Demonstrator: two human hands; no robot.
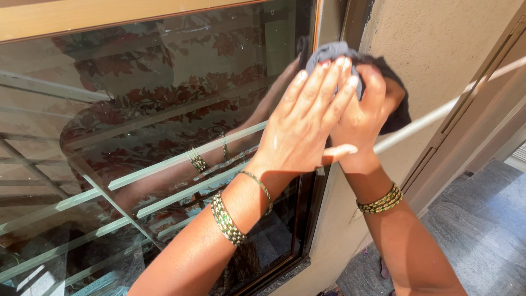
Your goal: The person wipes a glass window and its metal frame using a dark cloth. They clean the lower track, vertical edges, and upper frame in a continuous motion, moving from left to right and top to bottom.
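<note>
My left hand (304, 118) lies flat, fingers together, over my right hand (364, 118). Both press a dark grey cloth (350, 57) against the right edge of a window pane (164, 98), where the glass meets its dark frame (315, 181). My right hand grips the cloth, which bunches above the fingers and hangs down behind the hand. Green and gold bangles circle both wrists. The glass mirrors my arms, my flowered clothing and a railing.
A beige plaster wall (433, 49) stands right of the window. A wooden door frame (482, 104) runs down the far right. Grey stone floor (482, 230) lies below. A wooden beam (82, 16) tops the window.
</note>
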